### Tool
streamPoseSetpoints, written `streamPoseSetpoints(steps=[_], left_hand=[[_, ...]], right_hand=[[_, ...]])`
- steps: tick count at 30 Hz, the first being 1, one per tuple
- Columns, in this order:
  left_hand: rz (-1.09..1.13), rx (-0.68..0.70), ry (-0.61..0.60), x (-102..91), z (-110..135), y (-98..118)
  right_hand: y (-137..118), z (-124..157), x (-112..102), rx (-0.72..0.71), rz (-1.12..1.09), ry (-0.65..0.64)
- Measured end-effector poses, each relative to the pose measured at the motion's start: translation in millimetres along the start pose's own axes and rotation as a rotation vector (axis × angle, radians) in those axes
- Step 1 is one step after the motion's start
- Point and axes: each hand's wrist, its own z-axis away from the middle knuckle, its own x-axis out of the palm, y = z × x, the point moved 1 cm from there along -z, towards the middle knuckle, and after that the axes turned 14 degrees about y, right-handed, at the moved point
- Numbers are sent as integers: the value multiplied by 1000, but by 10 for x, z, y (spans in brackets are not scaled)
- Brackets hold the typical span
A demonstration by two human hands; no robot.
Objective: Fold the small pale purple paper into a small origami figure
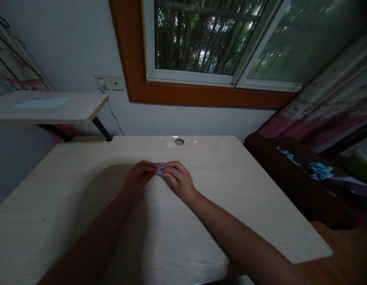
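Note:
Near the middle of the pale wood-grain desk (183,221), both hands meet around a small light-purple piece (159,170). It may be paper, but too little of it shows to tell its kind. My left hand (139,175) pinches its left side with the fingertips. From the other side, the fingers of my right hand (178,178) are closed on it, thumb underneath. Most of the piece is covered by the fingers. The hands are at the desk surface or just above it.
A raised shelf (79,113) with a paper sheet (42,103) stands at the back left. Behind the desk are a round cable hole (179,141), a wall socket (108,82) and a window (201,39). Dark furniture (290,178) holding cloth items lies right of the desk edge.

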Motion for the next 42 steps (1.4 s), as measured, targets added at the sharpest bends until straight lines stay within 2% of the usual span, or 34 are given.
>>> streamPoseSetpoints(steps=[7,21,32,42], left_hand=[[-25,15,-3,8,-13,-15],[-9,13,-15,33,-22,2],[3,42,-22,33,-14,-26],[-14,20,-29,43,-19,20]], right_hand=[[31,-6,5,-20,-35,14],[109,13,5,41,-120,30],[60,-4,-3,-20,-62,42],[87,14,-1,-18,-56,31]])
